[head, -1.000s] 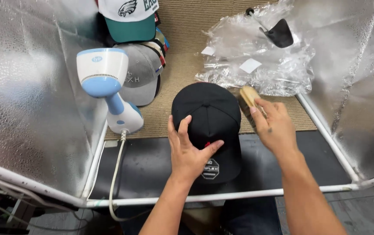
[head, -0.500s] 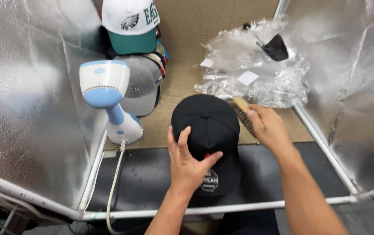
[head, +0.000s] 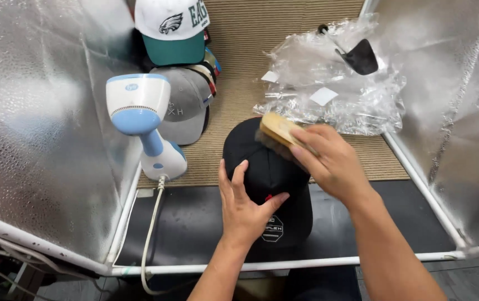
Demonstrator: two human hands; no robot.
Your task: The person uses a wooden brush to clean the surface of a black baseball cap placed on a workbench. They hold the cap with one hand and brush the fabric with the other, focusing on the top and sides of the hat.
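A black cap (head: 261,161) lies on the work surface in front of me, its brim toward me with a sticker on it. My left hand (head: 246,206) presses flat on the cap's near side, fingers spread. My right hand (head: 331,161) grips a wooden brush (head: 275,132) with dark bristles, held against the top right of the cap's crown.
A white and blue handheld steamer (head: 141,120) stands at the left, its cord trailing toward me. Behind it lie a grey cap (head: 186,108) and a white and green cap (head: 172,28). Crumpled clear plastic bags (head: 334,83) lie at the right. Silver foil walls (head: 38,111) enclose both sides.
My right hand has moved the brush from the cap's right edge up onto the crown. The left hand has stayed on the cap.
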